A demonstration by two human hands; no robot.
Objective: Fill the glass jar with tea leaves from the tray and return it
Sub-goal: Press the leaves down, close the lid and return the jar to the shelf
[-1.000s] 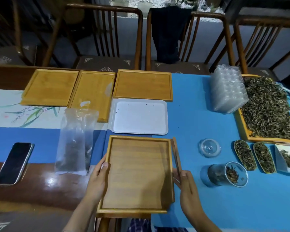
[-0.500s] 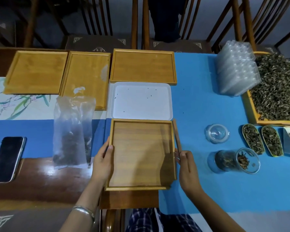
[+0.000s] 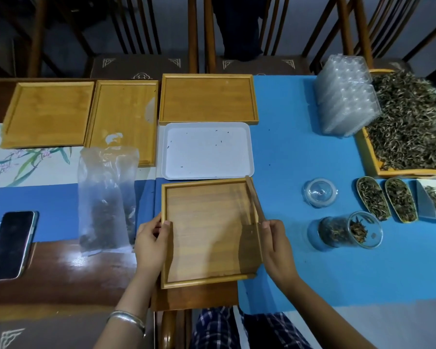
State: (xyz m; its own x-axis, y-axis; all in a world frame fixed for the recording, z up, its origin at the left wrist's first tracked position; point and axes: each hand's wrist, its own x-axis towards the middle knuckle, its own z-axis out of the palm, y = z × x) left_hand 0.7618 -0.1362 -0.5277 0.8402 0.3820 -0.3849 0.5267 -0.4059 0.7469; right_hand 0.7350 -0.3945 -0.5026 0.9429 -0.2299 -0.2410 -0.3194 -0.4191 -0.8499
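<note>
Both hands, left hand point(image 3: 151, 241) and right hand point(image 3: 276, 241), grasping an empty wooden tray point(image 3: 207, 231) by its sides. Filling apparently not begun: glass jar point(image 3: 347, 229) lying sideways at three o'clock, tea leaves point(image 3: 408, 127) at two o'clock. Next, likely releasing tray, reaching right.

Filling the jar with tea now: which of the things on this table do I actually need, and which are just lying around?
Needed: glass jar lying on its side, jar lid, tray of tea leaves, three scoops.

Lying about: phone, plastic bag, white tray, stacked clear containers, three far wooden trays; near wooden tray held by both hands.
</note>
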